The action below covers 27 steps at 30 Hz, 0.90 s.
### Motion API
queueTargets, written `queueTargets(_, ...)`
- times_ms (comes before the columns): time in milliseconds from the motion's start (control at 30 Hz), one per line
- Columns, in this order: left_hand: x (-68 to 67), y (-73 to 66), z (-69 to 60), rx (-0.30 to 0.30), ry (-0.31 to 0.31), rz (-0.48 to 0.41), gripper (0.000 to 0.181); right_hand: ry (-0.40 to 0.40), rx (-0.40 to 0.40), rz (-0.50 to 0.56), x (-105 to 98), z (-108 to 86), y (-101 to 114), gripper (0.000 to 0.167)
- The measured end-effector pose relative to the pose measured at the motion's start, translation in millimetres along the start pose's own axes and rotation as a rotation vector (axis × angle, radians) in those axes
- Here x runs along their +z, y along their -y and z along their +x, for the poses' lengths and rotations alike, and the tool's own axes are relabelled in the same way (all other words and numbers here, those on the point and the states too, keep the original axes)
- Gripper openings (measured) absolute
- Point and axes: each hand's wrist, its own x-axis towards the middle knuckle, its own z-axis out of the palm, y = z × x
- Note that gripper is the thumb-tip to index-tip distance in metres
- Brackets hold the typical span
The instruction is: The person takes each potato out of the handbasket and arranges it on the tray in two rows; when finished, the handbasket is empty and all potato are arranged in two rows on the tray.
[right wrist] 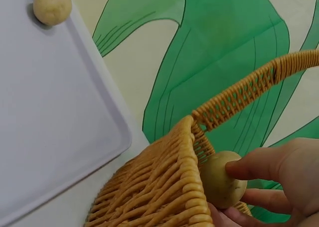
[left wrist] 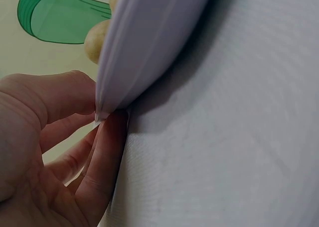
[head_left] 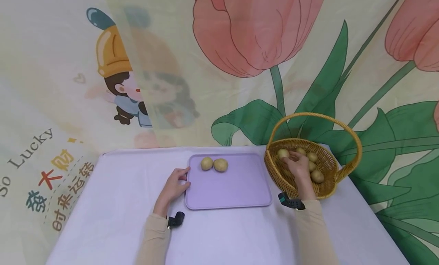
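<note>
A lilac rectangular tray (head_left: 229,190) lies on the table, with two potatoes, one round potato (head_left: 206,163) and one larger potato (head_left: 220,165), side by side near its far edge. At the tray's left rim, my left hand (head_left: 175,184) grips the edge; in the left wrist view the thumb is over the rim and a finger beneath it. My right hand (head_left: 299,166) reaches into a wicker basket (head_left: 273,177) and holds a potato (right wrist: 218,184) between thumb and fingers, just inside the basket's rim. The fingertips behind that potato are partly hidden.
Several other potatoes, including one near the front (head_left: 317,176), lie in the basket. A tall arched handle (head_left: 317,115) rises above it. The white-covered table (head_left: 219,234) meets a printed curtain (head_left: 178,36) with tulips at the back. Each wrist wears a small black camera (head_left: 176,219).
</note>
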Motion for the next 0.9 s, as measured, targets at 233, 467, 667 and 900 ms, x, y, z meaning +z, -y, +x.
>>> queueTargets(233,-0.3,0.2,-0.5,0.009,0.003,-0.003,0.059,-0.029,-0.056,-0.004,0,-11.6,2,0.049)
queueTargets(467,-1.0,0.2,-0.7,0.027,-0.001,-0.015,0.058,-0.023,-0.085,-0.015,0,-22.8,4,0.046)
queueTargets(667,-0.7,0.5,-0.1,0.023,-0.005,-0.012,0.058,-0.018,-0.089,0.022,2,-32.5,11,0.048)
queueTargets(900,-0.2,1.4,0.3,0.018,-0.005,-0.007,0.058,0.019,-0.12,0.061,13,-40.3,22,0.051)
